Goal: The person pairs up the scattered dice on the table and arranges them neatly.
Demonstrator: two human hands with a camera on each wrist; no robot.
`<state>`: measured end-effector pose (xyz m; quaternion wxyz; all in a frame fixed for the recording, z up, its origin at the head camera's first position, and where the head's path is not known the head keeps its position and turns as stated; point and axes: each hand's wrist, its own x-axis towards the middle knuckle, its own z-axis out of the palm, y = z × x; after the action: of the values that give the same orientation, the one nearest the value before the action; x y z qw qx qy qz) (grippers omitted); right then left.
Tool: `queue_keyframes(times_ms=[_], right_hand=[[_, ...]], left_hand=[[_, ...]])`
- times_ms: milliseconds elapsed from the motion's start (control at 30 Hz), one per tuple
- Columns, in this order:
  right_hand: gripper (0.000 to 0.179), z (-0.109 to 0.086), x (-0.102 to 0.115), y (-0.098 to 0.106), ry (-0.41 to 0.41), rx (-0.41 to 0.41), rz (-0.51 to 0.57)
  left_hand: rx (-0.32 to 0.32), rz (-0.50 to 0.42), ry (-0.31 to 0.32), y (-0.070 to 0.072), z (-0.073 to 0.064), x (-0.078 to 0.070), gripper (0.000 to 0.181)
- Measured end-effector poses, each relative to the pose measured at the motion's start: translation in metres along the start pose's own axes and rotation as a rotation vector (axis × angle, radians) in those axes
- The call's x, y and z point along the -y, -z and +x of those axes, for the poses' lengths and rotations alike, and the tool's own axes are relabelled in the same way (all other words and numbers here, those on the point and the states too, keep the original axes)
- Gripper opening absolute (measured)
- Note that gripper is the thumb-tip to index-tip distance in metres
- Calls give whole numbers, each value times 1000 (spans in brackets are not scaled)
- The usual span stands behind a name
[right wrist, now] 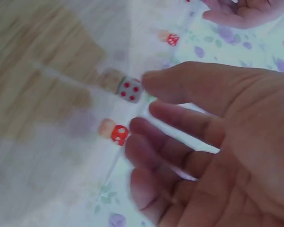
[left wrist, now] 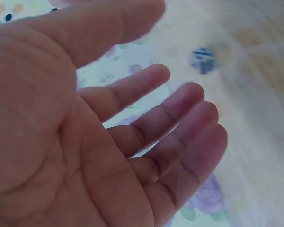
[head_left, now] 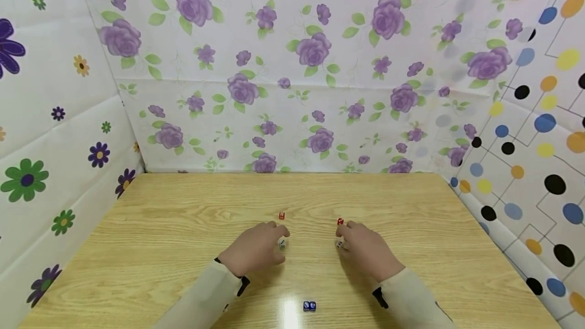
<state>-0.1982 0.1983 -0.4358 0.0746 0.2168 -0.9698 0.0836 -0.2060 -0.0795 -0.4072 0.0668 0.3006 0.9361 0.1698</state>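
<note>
My left hand [head_left: 256, 249] reaches in over the wooden table, its thumb and index finger spread around a white die [head_left: 282, 242]. In the left wrist view its palm is bare and the fingers bend only slightly. My right hand [head_left: 367, 251] is at a second white die [head_left: 339, 243], which shows red pips in the right wrist view. There, the thumb tip comes right at the white die [right wrist: 130, 90], and the other fingertips are beside a red die [right wrist: 119, 135]. Another red die [head_left: 281, 216] lies just beyond my left fingertips.
Two blue dice [head_left: 309, 306] sit side by side near the front of the wooden table [head_left: 205, 197]. A flowered cloth [head_left: 283, 85] hangs along the back edge. Patterned cloths close off the left and right sides.
</note>
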Motion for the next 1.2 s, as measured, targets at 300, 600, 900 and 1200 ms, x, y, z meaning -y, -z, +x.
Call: queue_keyframes(times_ms=[300,600,900,1200], right_hand=[[12,-1,-6,-7,-82,84,40],[17,1,-4,-5,-105,111,53],[18,0,-3,-1,-107,124,63],[12,0,-3,-1,-119,144,105]], left_hand=[[-19,28,-22,-7,4,8,22],[-5,-46,-9,-9,2,13,14],[13,-82,-5,-11,2,18,14],[27,-101,10,-9,2,20,11]])
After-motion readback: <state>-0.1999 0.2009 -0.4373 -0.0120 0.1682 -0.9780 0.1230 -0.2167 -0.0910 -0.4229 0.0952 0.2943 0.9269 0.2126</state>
